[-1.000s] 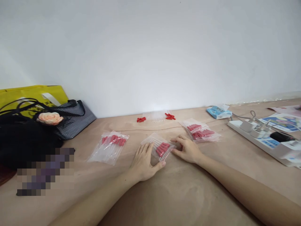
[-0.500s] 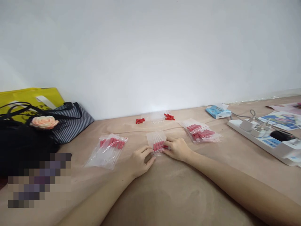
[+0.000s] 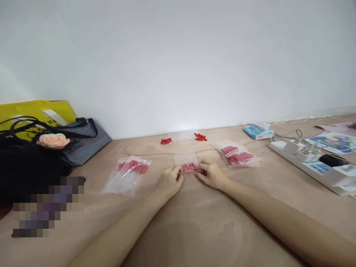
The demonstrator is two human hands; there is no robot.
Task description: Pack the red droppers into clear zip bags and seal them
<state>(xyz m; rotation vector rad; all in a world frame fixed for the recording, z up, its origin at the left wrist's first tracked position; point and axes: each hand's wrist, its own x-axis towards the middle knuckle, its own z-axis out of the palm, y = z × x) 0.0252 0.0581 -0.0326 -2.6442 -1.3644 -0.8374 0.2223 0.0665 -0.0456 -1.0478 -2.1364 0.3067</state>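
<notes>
A clear zip bag (image 3: 185, 157) lies flat at the middle of the table, its near edge towards me. Inside it are several thin white sticks with red ends (image 3: 189, 166). My left hand (image 3: 170, 181) pinches the left corner of the bag's near edge between thumb and fingers. At the right corner, my right hand (image 3: 210, 174) pinches the same edge. Left of my hands lie filled zip bags (image 3: 122, 182) holding more red-ended sticks. Another overlapping pile of filled bags (image 3: 236, 155) rests to the right.
Loose red pieces (image 3: 166, 141) and a second red heap (image 3: 200, 137) flank clear bags with white sticks (image 3: 185, 138) near the wall. At right are a blue tissue pack (image 3: 258, 131) and a white power strip (image 3: 306, 163). A striped bag (image 3: 86, 142) and a yellow bag (image 3: 36, 107) stand left.
My left hand has closed from a looser, spread grip to a pinch on the bag's left corner. My right fingers have slid to the near right corner.
</notes>
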